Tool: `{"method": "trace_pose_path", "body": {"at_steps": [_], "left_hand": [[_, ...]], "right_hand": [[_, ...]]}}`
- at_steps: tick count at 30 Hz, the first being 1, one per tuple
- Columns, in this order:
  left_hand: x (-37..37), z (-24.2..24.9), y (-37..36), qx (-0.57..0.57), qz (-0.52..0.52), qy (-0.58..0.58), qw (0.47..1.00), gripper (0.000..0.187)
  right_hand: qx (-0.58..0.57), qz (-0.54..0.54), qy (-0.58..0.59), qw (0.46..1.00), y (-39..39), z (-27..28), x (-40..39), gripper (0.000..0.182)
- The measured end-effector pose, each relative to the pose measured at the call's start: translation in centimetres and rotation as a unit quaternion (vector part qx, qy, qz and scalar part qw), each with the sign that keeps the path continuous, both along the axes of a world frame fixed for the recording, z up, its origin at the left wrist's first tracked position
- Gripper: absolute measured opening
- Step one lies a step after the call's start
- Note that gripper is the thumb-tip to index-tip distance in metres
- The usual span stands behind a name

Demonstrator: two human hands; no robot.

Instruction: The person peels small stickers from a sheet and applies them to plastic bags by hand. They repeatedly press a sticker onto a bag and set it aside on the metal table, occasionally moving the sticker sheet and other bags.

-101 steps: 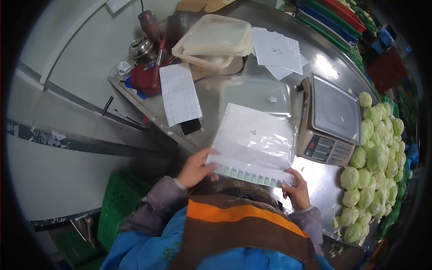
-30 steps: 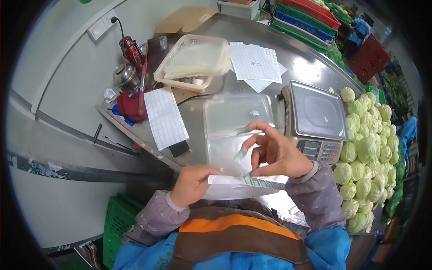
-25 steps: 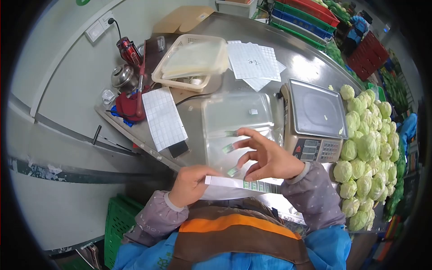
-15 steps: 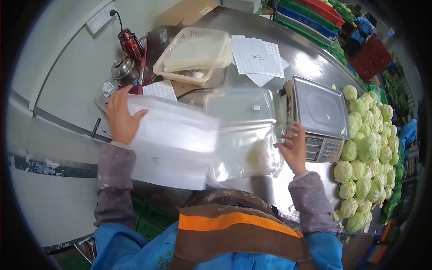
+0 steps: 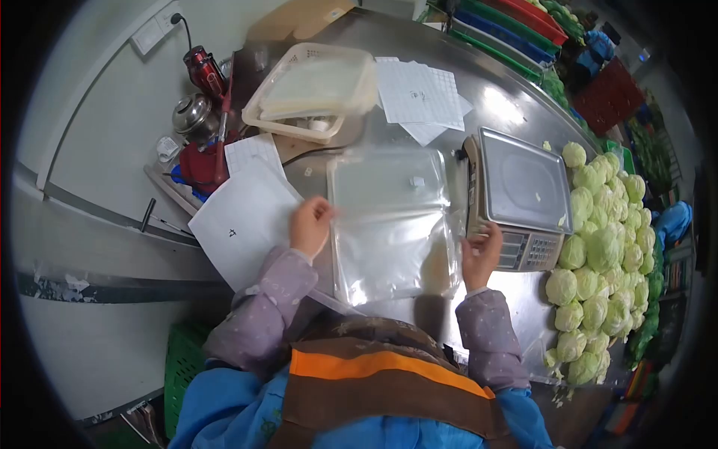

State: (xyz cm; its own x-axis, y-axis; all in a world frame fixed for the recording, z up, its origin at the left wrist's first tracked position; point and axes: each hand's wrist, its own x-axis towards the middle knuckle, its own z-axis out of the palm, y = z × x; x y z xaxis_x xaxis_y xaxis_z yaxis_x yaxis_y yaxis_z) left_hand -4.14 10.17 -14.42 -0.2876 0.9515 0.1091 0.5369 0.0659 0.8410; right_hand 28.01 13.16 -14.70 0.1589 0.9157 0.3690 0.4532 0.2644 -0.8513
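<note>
A stack of clear plastic bags (image 5: 389, 254) lies flat on the metal table in front of me, shiny with reflections. My left hand (image 5: 310, 227) is at the stack's left edge, fingers curled together and slightly blurred; whether they grip anything is hidden. At the right edge my right hand (image 5: 481, 258) is closed, with clear film at its fingertips. A large white paper sheet (image 5: 243, 221) with a small black mark lies left of my left hand, partly under my forearm.
A scale (image 5: 523, 179) stands right of the bags, beside a heap of cabbages (image 5: 606, 247). Behind the bags are a cream basket (image 5: 262, 112) of sheets and gridded papers (image 5: 419, 93). A red flask (image 5: 206, 71) and metal pot (image 5: 193, 116) stand by the wall.
My left hand has let go of the white sheet, now lying at the left, and moved right to the bags. My right hand has shifted slightly down and its fingers have closed.
</note>
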Motion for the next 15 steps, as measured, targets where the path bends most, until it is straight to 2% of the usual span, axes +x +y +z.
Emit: {"method": "trace_pose_path", "body": {"at_steps": [1,2,3,4,5,6,7,8,10,11,12,13,14,15], "left_hand": [[0.5,3.9,-0.5,0.117,0.042,0.157,0.98,0.022],[1.1,2.7,-1.3,0.115,0.041,0.156,0.98,0.022],[1.9,0.3,-2.5,0.098,-0.139,0.207,0.963,0.022],[2.4,-1.5,-3.1,0.077,-0.313,0.253,0.912,0.022],[2.7,-2.8,-2.8,0.079,-0.311,0.254,0.912,0.022],[3.2,-3.9,-2.6,-0.06,-0.342,0.272,0.897,0.023],[3.4,-4.3,-2.6,-0.2,-0.369,0.283,0.862,0.023],[2.9,-4.6,-2.6,-0.204,-0.374,0.28,0.86,0.023],[0.7,-4.0,0.0,-0.217,-0.29,-0.005,0.932,0.024],[-0.4,-2.5,1.2,-0.143,-0.146,-0.093,0.974,0.024],[-1.0,-0.6,1.5,-0.068,0.001,-0.177,0.982,0.025],[-0.2,1.3,0.9,-0.071,-0.002,-0.177,0.982,0.025],[1.3,3.2,0.1,0.017,-0.053,-0.068,0.996,0.025],[2.2,4.0,-0.7,0.108,-0.099,0.042,0.988,0.025]], "right_hand": [[-0.014,0.049,-0.019,0.998,-0.7,-0.7,-0.5,0.059],[-0.064,0.095,-0.03,0.993,-1.5,-1.3,-1.8,0.062],[-0.108,0.144,-0.042,0.983,-1.7,-1.8,-2.9,0.065],[-0.105,0.147,-0.043,0.983,-1.2,-2.2,-3.3,0.065],[-0.126,0.102,-0.079,0.984,-0.7,-2.6,-3.6,0.061],[-0.15,0.054,-0.115,0.98,-0.6,-2.9,-3.8,0.058],[-0.153,0.052,-0.114,0.98,-0.2,-2.9,-3.2,0.058],[-0.108,0.01,-0.106,0.988,0.3,-2.8,-1.8,0.056],[-0.055,-0.025,-0.101,0.993,0.9,-1.5,-0.9,0.055],[-0.078,-0.024,-0.048,0.995,0.6,-0.1,-0.7,0.053],[-0.104,-0.028,0.006,0.994,0.0,0.4,-0.5,0.052],[-0.107,-0.031,0.006,0.994,-0.5,-0.2,-0.6,0.052],[-0.078,0.025,-0.066,0.994,-1.1,-1.2,-1.0,0.051],[-0.044,0.085,-0.139,0.986,-1.3,-1.7,-1.6,0.051]]}}
